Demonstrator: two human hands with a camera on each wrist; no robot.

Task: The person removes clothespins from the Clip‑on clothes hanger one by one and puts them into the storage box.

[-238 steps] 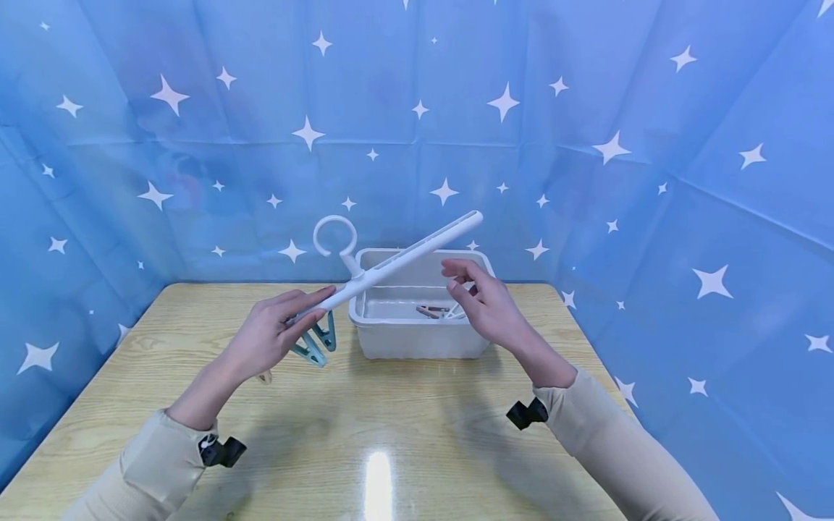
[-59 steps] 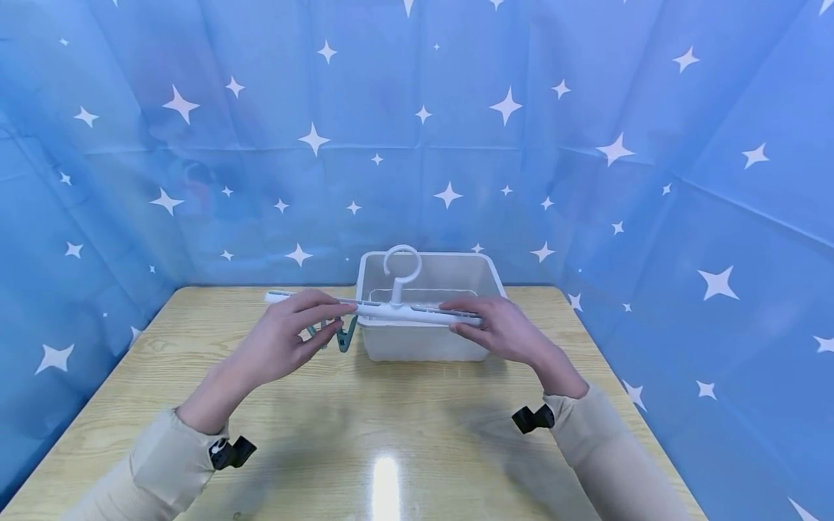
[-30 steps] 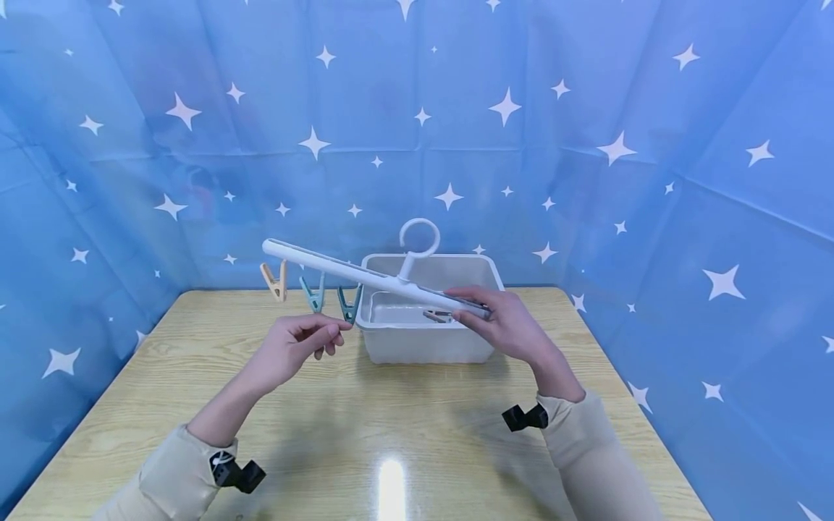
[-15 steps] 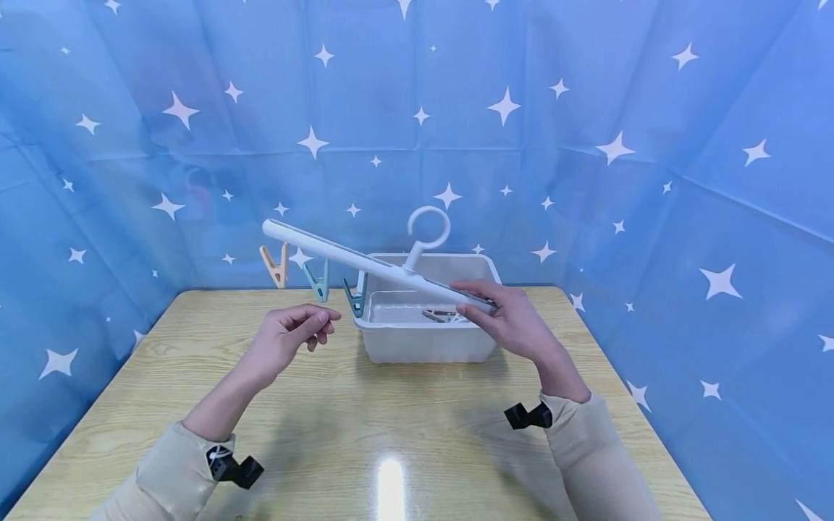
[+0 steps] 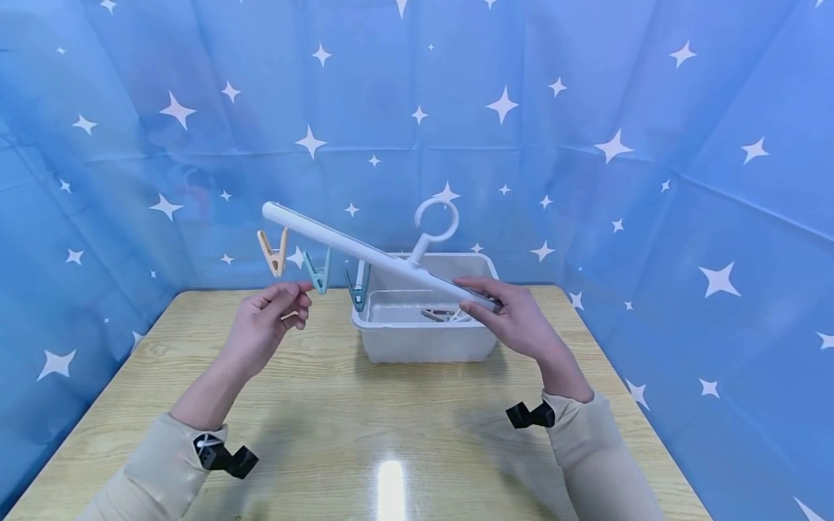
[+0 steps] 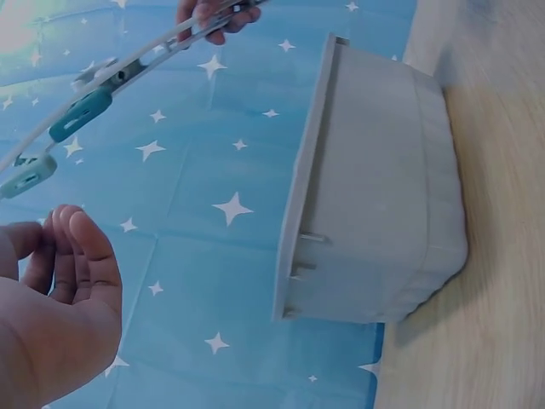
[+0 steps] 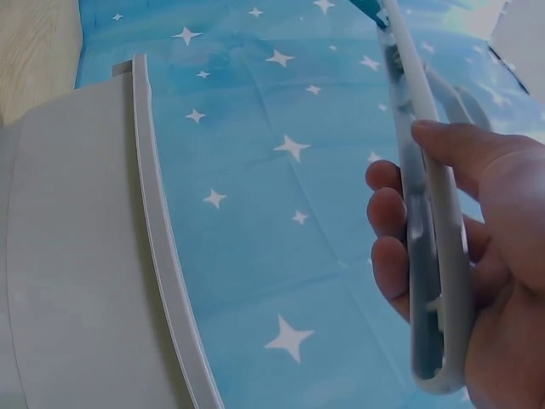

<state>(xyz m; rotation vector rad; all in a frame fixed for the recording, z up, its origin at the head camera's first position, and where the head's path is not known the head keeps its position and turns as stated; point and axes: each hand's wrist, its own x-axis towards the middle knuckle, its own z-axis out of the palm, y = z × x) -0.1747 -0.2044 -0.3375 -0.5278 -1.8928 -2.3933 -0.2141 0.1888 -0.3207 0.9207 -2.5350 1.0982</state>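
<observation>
My right hand (image 5: 515, 318) grips the right end of a white folding clothes hanger (image 5: 365, 252), thumb on the near side and fingers behind. The bar slants up to the left, with its ring hook (image 5: 438, 221) on top. From its left half hang a peach clothespin (image 5: 274, 255), a light teal clothespin (image 5: 318, 275) and a dark teal clothespin (image 5: 357, 293). My left hand (image 5: 263, 322) has loosely bent fingers, its fingertips close under the light teal clothespin. In the left wrist view a small gap shows between that hand (image 6: 64, 298) and the clothespins, and it holds nothing.
A light grey plastic bin (image 5: 426, 344) stands at the back of the wooden table (image 5: 339, 434), beneath the hanger. Several clothespins (image 5: 439, 315) lie inside it. Behind hangs a blue curtain (image 5: 391, 87) with white stars.
The right hand has taken the hanger's right end and raised its left end. The left hand has let go of the bar, dropped below it, then moved left and up toward the light teal clothespin.
</observation>
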